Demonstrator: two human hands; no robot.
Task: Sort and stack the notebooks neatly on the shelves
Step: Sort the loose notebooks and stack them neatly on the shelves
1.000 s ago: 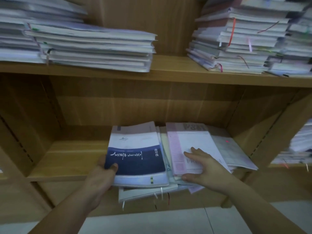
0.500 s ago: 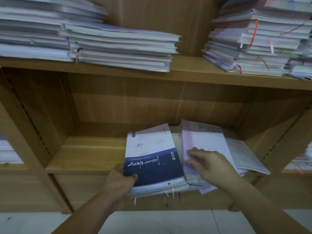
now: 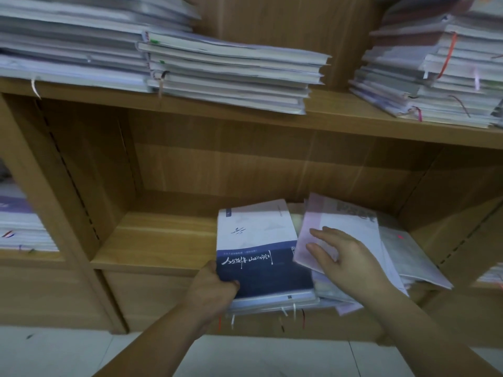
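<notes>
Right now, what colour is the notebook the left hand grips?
White above, navy below on the notebook; head view.

One wide-angle camera on the person's head looks forward and slightly down into a wooden bookcase (image 3: 272, 164) from close by. The left hand (image 3: 212, 289) and right hand (image 3: 351, 257) reach in from the bottom edge, meeting low and right of centre at the blue notebook (image 3: 261, 270). The lower shelf (image 3: 163, 240) fills the middle. The upper shelf (image 3: 340, 115) crosses the upper third, sloping down to the right. Pale floor (image 3: 68, 352) lines the bottom edge. Straight lines bow toward the corners.
</notes>
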